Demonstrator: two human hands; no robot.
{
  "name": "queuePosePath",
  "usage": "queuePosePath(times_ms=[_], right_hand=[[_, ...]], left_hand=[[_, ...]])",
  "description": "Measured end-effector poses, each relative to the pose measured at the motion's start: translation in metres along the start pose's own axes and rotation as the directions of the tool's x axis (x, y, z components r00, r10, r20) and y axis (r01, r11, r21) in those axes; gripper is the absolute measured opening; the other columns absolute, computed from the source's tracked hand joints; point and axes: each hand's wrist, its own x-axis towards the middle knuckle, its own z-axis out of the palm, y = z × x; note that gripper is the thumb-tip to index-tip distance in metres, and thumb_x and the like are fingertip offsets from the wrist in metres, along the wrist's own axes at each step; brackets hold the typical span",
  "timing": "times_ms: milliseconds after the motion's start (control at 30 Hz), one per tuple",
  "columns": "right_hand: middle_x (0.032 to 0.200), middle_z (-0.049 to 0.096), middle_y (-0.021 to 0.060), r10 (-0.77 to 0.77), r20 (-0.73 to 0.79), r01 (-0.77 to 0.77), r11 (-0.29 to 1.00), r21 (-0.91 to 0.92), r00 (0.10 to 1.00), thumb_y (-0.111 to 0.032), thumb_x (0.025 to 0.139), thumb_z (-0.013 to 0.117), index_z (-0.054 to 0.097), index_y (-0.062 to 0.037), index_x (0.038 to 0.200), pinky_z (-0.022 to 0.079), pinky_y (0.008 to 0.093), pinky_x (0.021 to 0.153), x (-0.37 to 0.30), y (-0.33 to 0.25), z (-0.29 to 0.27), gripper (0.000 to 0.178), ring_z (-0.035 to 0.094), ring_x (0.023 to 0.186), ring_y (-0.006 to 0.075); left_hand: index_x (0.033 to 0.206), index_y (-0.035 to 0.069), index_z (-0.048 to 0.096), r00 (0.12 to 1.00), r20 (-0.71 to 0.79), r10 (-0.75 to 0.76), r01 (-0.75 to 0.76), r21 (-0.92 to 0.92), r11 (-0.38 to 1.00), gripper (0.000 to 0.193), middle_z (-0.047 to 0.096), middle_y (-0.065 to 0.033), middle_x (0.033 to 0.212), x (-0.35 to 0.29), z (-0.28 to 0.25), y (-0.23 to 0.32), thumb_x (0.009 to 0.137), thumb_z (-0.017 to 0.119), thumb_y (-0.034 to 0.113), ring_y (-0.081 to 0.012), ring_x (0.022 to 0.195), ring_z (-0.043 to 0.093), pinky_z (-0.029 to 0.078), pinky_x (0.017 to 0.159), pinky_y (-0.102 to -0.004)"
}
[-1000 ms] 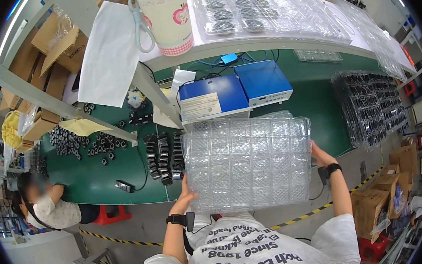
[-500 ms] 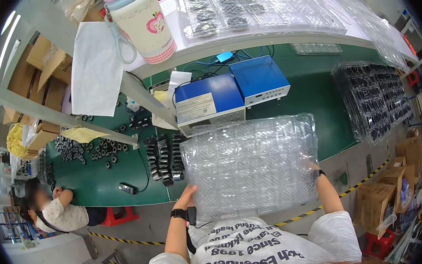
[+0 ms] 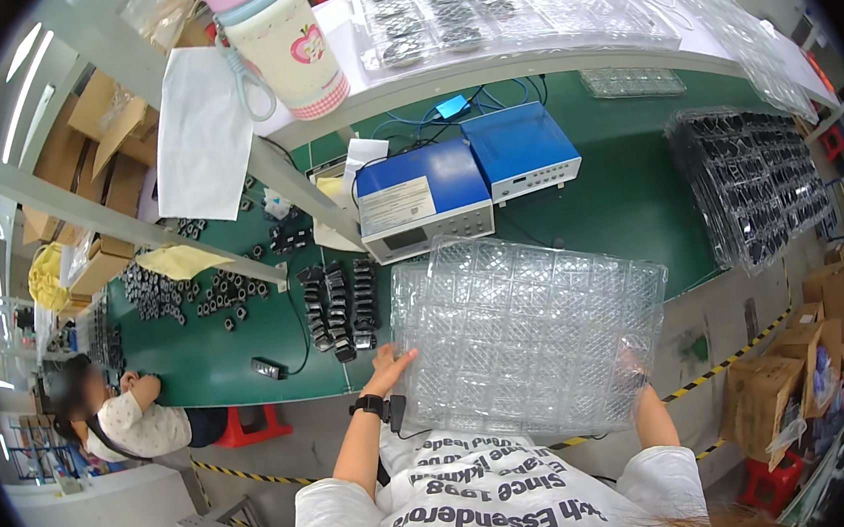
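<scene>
A clear plastic tray (image 3: 529, 339), apparently a stack of thin ones with a grid of compartments, is held up in front of my chest over the table's near edge. My right hand (image 3: 636, 370) grips its right side, with the fingers seen blurred through the plastic. At the left edge, my left hand (image 3: 388, 369) has its fingers apart, the thumb side at the tray's rim; whether it touches is hard to tell. Left of the tray, rows of small black parts (image 3: 338, 311) stand on the green table (image 3: 220, 366).
Two blue instrument boxes (image 3: 423, 188) stand behind the tray. Filled trays of black parts (image 3: 751, 184) are stacked at the right. Above, a shelf holds a bottle (image 3: 285, 55) and clear trays (image 3: 511, 15). A seated person (image 3: 130, 420) is at the left; cartons (image 3: 770, 394) sit at lower right.
The tray has turned clockwise and shifted right, its right side lower. My left hand's fingers have spread at its left edge. My right hand has moved slightly down with the tray.
</scene>
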Motion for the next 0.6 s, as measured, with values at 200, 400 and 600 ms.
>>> queuePosePath(times_ms=[200,400,600], right_hand=[[0.113,0.067,0.0147,-0.554,-0.157,0.561,0.704,0.437,0.818,-0.011,0.088,0.058,0.039,-0.0102,0.15,0.055,0.0402,0.088,-0.018,-0.001,0.007,0.065,0.066,0.098,0.0262],[0.13,0.059,0.0153,0.24,0.064,-0.246,0.882,0.402,0.969,-0.011,0.09,0.059,0.039,-0.0091,0.15,0.048,0.0407,0.1,-0.097,0.051,0.042,0.063,0.058,0.116,0.0269],[0.144,0.05,0.0159,0.481,-0.077,-0.042,0.233,0.972,0.873,-0.013,0.093,0.061,0.043,-0.0085,0.147,0.041,0.042,0.109,-0.124,0.012,0.084,0.058,0.049,0.131,0.0293]], left_hand=[[0.145,-0.004,0.042,0.974,0.022,0.225,-0.225,-0.03,0.974,0.087,0.035,-0.0274,0.152,0.016,-0.012,-0.013,0.087,0.065,0.057,-0.0404,0.14,0.035,0.027,0.117,-0.0461],[0.15,-0.003,0.031,0.921,0.303,0.244,-0.142,-0.323,0.936,0.086,0.046,-0.02,0.146,0.052,-0.008,0.002,0.088,0.07,0.044,-0.03,0.133,0.047,0.036,0.111,-0.0387],[0.156,0.006,0.021,0.813,0.428,0.394,-0.09,-0.577,0.812,0.078,0.037,-0.0142,0.153,0.122,-0.017,-0.012,0.095,0.062,0.033,-0.0294,0.139,0.038,0.032,0.114,-0.042]])
